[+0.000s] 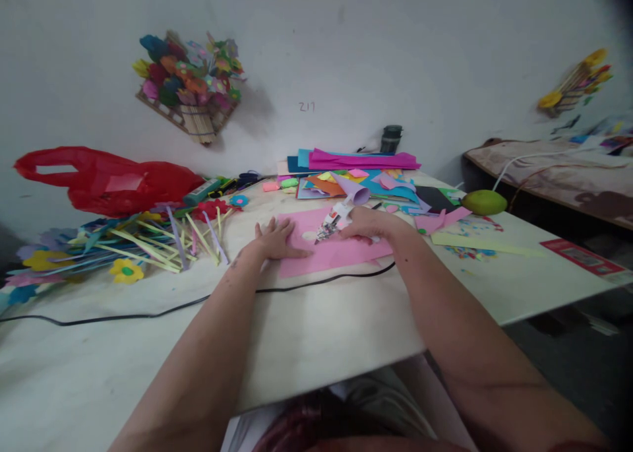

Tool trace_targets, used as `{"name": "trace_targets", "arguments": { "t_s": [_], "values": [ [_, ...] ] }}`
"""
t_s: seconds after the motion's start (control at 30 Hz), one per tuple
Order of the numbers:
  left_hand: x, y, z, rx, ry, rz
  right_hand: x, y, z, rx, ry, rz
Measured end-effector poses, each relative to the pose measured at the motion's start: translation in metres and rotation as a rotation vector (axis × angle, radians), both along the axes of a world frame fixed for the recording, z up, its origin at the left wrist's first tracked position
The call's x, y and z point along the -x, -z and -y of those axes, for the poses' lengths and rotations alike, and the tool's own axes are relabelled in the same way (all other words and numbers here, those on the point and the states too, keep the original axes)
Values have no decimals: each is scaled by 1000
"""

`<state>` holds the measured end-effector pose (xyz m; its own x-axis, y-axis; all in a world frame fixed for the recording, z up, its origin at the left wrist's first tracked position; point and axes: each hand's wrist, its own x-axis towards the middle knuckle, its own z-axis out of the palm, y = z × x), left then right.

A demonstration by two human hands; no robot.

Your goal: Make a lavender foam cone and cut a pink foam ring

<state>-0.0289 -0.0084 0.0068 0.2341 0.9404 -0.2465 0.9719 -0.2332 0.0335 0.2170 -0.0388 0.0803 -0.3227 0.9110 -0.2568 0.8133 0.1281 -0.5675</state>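
Head view: our left hand (277, 239) sits fingers apart on the flat pink sheet (324, 255) at nine o'clock, our right hand (368, 225) clamped round a white plastic glue gun (340, 212) near twelve. Snagging the thin black cord (316, 283) at six could yank it, burning us.

Both forearms (210, 346) are bare, with small spots (406, 260); dark red clothing (297, 429) shows below.

The craft sheet (297, 267) is showing plain pink; the glue gun (341, 213) is displaying white with red, mottled silver-grey towards its nozzle. The cord (321, 282) is looking black, the tabletop (316, 346) off-white, the rolled cone (350, 189) lilac. The plastic bag (133, 191) is showing bright red; one craft flower (126, 271) is wearing yellow around green.
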Motion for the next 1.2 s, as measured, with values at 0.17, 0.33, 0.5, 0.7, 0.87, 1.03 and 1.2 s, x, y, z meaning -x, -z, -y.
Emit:
{"name": "trace_targets", "arguments": {
  "t_s": [0.17,0.33,0.5,0.7,0.87,1.03,1.2],
  "values": [
    [-2,-3,2,4,-3,-6,-9,-3,2,-9,9,-35],
    [-2,-3,2,12,-10,-4,-9,-1,-1,-7,-20,-43],
    [-1,0,-1,5,-7,1,-2,2,-3,35,-24,-19],
    [-1,-1,1,9,-12,-6,-3,8,-8,21,-29,-8],
    [-2,-2,2,7,-10,-3,-6,1,-4,-1,5,17],
    [-1,-1,1,4,-7,-5,-9,-3,0,-42,19,47],
    [-1,-1,1,8,-8,-4,-12,-2,-2,-42,40,70]
  ]
}}
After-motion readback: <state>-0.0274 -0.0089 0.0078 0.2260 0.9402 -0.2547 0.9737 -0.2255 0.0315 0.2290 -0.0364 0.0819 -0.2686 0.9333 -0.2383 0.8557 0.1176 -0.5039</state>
